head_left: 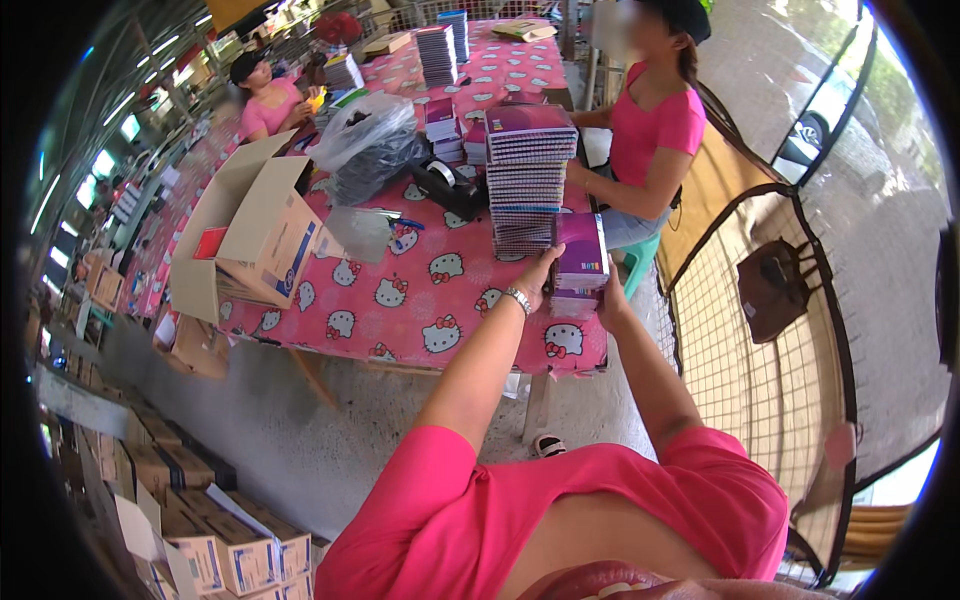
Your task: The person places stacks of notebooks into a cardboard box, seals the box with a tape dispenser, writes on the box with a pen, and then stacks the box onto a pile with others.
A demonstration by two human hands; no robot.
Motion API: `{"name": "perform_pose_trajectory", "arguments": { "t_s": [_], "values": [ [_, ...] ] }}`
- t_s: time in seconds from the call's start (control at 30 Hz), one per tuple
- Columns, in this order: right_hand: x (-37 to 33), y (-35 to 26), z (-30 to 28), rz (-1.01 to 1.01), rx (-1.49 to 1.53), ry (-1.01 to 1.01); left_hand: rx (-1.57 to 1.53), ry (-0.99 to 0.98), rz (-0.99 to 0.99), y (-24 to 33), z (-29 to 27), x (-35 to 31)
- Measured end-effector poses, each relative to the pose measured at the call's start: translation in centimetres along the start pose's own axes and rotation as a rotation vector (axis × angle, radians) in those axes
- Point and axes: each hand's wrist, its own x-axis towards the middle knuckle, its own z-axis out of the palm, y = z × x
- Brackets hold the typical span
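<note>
At the table's near right corner, my left hand (539, 279) and my right hand (613, 306) press in from both sides on a short stack of purple notebooks (581, 246). Both hands are closed on it, the left with its thumb along the side. More purple notebooks (574, 304) show just below, between my hands; whether they belong to the same hold I cannot tell. Right behind stands a tall stack of spiral-bound notebooks (527, 178) with a purple cover on top. A watch (518, 299) is on my left wrist.
On the pink patterned tablecloth (400, 320) are an open carton (262, 240), a plastic bag (365, 150), a black tape dispenser (447, 188) and other notebook stacks (436, 55). A co-worker (655, 140) sits close at right, another person (270, 103) far left. Cartons (235, 545) fill the lower left floor.
</note>
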Motion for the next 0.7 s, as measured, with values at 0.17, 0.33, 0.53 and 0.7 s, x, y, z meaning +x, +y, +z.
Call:
{"name": "perform_pose_trajectory", "arguments": {
  "t_s": [0.17,0.33,0.53,0.7],
  "values": [
    [-1.4,1.1,-0.3,0.012,0.055,-0.098,-0.168,-0.093,-0.074,-0.6,1.6,-2.0],
    [-9.4,4.7,2.5,0.144,0.012,-0.269,-0.218,-0.050,-0.069,-3.5,-1.9,-10.1],
    [-18.5,15.6,8.6,-0.051,-0.407,-0.527,-0.395,0.244,0.234,-6.5,-7.0,-31.7],
    [-33.3,19.6,20.1,-0.513,-0.858,-0.930,-0.635,0.408,0.618,-13.4,-11.9,-54.2]
  ]
}}
